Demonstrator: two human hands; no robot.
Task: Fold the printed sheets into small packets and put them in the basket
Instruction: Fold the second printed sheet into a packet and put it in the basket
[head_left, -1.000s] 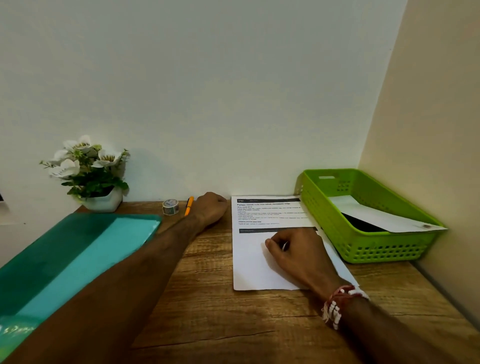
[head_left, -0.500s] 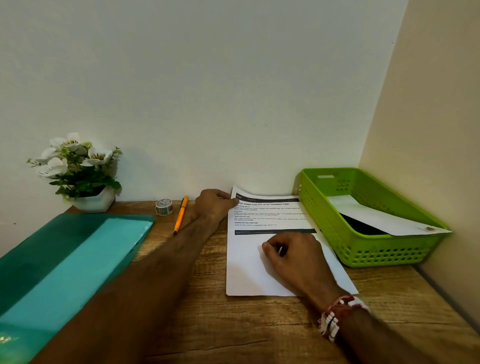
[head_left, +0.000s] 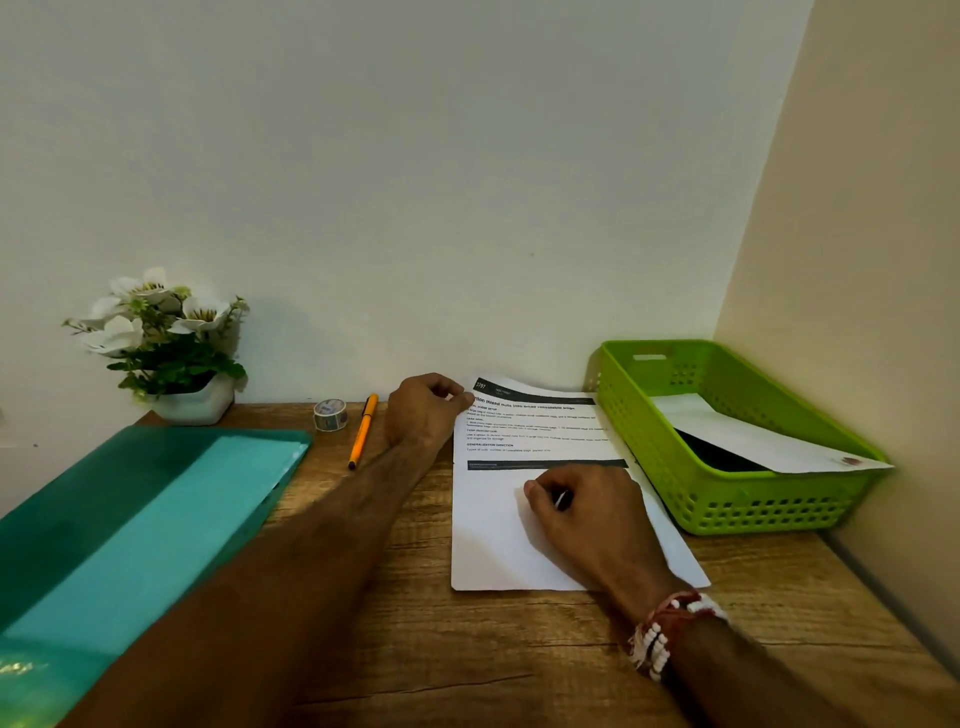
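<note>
Apparently at the very start of a fold: a person is sitting at a wooden desk (head_left: 415, 649) w/ one printed sheet (head_left: 498, 545) lying text side up in front of them, just beside a green basket (head_left: 727, 512) that is standing at the R, in the corner of the walls. The L hand (head_left: 426, 410) is reaching to the sheet's far L corner and pinching it btw thumb and curled fingers. That corner is lifting slightly off the desk while the rest is lying flat. The R hand (head_left: 587, 512) is resting on the middle of the sheet, fingers curled into a loose fist and pressing the paper down. A pale sliver is showing btw thumb and forefinger, and it's unclear whether that is sth held or just paper behind. A bead bracelet (head_left: 670, 634) is circling the R wrist. To do this step well, probably: the L hand should be bringing the far edge over to the near edge and matching corners before any creasing, w/ the R hand pinning the sheet so it isn't sliding, then running along the fold. The basket wall is close, so the far R corner may be catching on it. Inside the basket a white paper (head_left: 753, 434) is lying w/ one end poking over the rim. Off to the L are an orange pen (head_left: 362, 436), a tape roll (head_left: 330, 414), potted flowers (head_left: 171, 353) and a teal folder (head_left: 130, 519).
</note>
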